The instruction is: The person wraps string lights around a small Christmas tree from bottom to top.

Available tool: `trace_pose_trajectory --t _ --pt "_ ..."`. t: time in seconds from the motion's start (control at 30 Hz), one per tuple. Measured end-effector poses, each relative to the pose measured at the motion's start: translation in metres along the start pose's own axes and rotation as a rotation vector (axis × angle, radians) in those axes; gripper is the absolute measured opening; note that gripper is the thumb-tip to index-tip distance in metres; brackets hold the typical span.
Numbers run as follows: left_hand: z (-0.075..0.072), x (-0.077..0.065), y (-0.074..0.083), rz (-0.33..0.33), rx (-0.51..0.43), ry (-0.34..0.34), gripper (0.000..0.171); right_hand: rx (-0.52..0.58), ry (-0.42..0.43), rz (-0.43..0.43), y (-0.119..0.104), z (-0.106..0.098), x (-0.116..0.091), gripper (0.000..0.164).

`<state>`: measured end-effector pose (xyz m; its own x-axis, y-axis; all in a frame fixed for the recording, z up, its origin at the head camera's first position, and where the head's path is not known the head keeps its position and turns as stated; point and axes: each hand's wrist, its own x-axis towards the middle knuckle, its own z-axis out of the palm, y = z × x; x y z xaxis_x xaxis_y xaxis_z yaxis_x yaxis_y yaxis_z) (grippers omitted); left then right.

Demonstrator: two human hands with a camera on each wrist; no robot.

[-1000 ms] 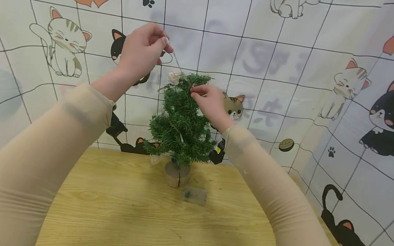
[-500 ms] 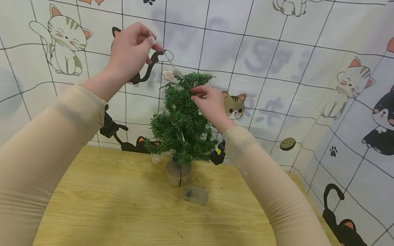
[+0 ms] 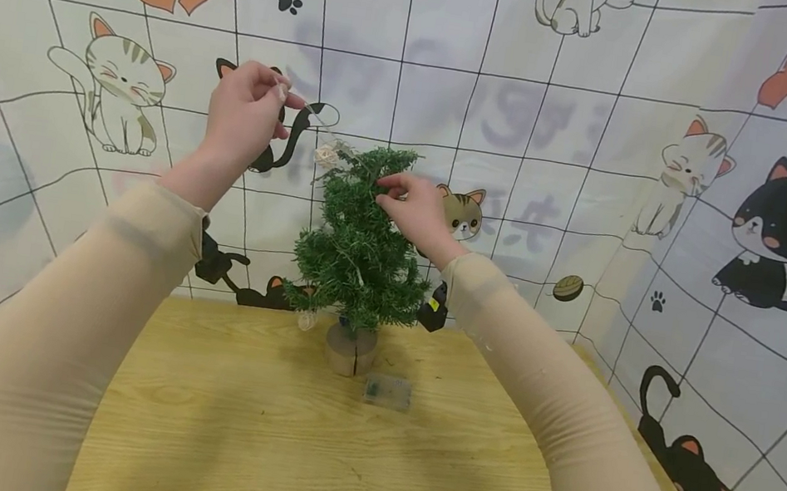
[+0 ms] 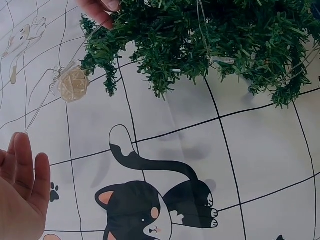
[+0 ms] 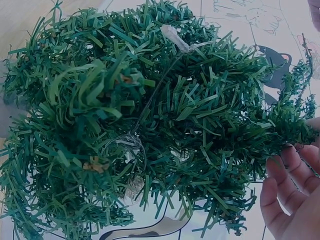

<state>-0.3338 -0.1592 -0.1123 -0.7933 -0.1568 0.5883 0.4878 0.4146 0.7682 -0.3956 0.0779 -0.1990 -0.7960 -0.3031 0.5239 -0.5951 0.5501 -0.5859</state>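
Observation:
A small green artificial Christmas tree (image 3: 363,250) stands upright on a round wooden base (image 3: 341,351). Up and to the left of its top, my left hand (image 3: 242,111) pinches the thin wire of a string of lights. That wire runs from the fingertips to a pale woven ball (image 4: 73,84) beside the treetop. My right hand (image 3: 415,208) is at the upper right of the tree, thumb and fingers pinching a branch near the top. More wire and a clear bulb cover (image 5: 175,37) show among the branches in the right wrist view.
A clear flat plastic box (image 3: 388,392) lies on the wooden table (image 3: 245,443) in front of the base. Another woven ball (image 3: 307,320) hangs low at the tree's left. A cloth backdrop with printed cats (image 3: 125,86) rises close behind the tree.
My left hand has moved left and slightly down, drawing the wire out from the treetop. The upper woven ball has shifted left with it. My right hand stays by the same branch.

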Motion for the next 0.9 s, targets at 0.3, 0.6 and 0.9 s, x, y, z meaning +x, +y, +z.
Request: trace_pose_trajectory --t 0.3,0.6,0.9 --pt "-0.001 0.000 -0.008 -0.035 -0.064 0.009 0.012 -0.019 -0.038 0.008 -0.002 -0.002 0.001 0.030" --pt "0.000 0.002 -0.010 -0.020 -0.074 0.003 0.013 -0.080 -0.064 -0.022 -0.005 -0.010 0.004 0.029" --pt "0.002 -0.001 -0.019 -0.037 -0.064 -0.015 0.015 -0.201 -0.015 -0.156 -0.053 -0.023 0.025 0.034"
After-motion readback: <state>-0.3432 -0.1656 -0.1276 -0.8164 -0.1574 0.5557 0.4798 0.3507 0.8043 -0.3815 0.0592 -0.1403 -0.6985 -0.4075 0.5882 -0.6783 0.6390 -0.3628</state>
